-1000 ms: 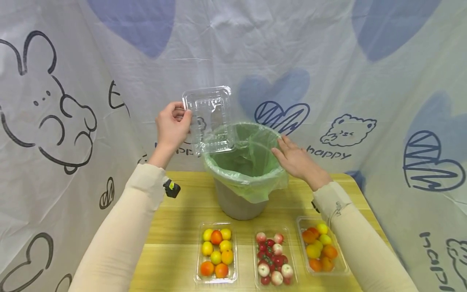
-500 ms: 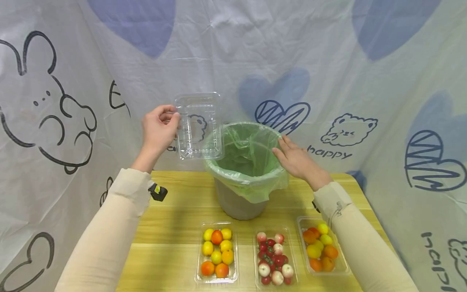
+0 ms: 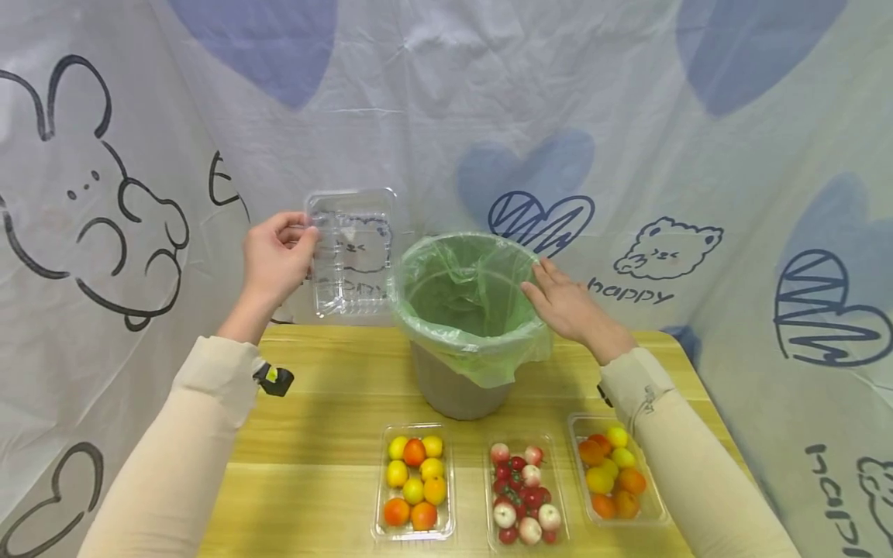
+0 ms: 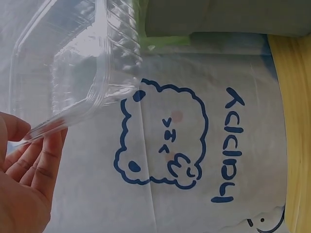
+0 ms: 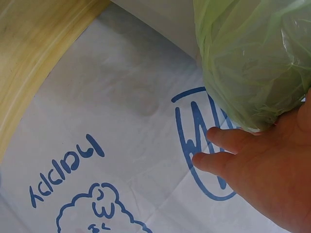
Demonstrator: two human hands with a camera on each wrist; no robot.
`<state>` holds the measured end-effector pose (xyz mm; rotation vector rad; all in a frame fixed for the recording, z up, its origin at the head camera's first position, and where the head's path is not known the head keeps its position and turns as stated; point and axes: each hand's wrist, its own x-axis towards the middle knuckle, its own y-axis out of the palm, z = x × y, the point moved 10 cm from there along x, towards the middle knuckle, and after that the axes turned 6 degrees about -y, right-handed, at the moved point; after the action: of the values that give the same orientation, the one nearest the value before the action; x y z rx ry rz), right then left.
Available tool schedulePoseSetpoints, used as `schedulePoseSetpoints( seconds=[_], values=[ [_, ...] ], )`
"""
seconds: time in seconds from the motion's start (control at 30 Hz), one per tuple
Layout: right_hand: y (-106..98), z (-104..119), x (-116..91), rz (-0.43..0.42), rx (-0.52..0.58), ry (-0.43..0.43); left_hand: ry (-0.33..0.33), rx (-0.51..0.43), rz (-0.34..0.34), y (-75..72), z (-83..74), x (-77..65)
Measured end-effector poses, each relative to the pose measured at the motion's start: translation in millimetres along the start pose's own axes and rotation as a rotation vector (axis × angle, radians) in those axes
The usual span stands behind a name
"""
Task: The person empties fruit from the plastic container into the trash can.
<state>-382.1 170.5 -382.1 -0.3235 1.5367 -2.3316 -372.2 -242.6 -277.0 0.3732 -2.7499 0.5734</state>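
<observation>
My left hand [image 3: 277,257] pinches the left edge of a clear plastic fruit container [image 3: 354,260], held upright above the table's back edge. In the left wrist view, thumb and fingers grip the rim of this container [image 4: 77,53]; nothing shows inside it. Just right of it stands a grey bin [image 3: 460,387] lined with a green plastic bag [image 3: 488,360], folded over the rim. My right hand [image 3: 568,304] rests against the bin's right rim with its fingers extended. In the right wrist view, that hand [image 5: 272,165] touches the green bag [image 5: 248,63].
Along the table's [image 3: 335,434] front lie three clear containers: one of yellow and orange fruit [image 3: 414,484], one of red and pale fruit [image 3: 526,496], and one of mixed orange and yellow fruit [image 3: 614,473]. White printed cloth [image 3: 418,116] encloses the table's back and sides.
My left hand has moved left and slightly down with the clear container, from over the bin's left rim to beside it. The right hand and bin have stayed put.
</observation>
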Motion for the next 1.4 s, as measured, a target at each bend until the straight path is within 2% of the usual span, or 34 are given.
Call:
schedulePoseSetpoints(
  seconds=[0.2, 0.37, 0.53, 0.67, 0.9, 1.2, 1.4],
  values=[
    [0, 0, 0, -0.001, 0.000, 0.003, -0.046, 0.037, 0.032, -6.3, 10.8, -10.1],
    [0, 0, 1, -0.003, 0.000, -0.001, -0.079, 0.033, 0.059, -10.8, 23.9, -17.2],
    [0, 1, 1, 0.000, 0.011, 0.001, -0.122, 0.044, 0.110, -12.7, 45.1, -25.4],
    [0, 0, 1, 0.002, 0.008, 0.004, -0.130, 0.082, 0.143, -12.8, 61.4, -32.4],
    [1, -2, 2, 0.001, -0.002, 0.007, -0.165, 0.133, 0.166, -11.8, 88.3, -44.8],
    [1, 1, 1, 0.011, 0.009, 0.009, -0.247, 0.172, 0.234, -9.7, 131.8, -67.8],
    [-1, 1, 0, 0.009, 0.006, 0.012, -0.290, 0.203, 0.272, -10.0, 151.1, -81.6]
  ],
)
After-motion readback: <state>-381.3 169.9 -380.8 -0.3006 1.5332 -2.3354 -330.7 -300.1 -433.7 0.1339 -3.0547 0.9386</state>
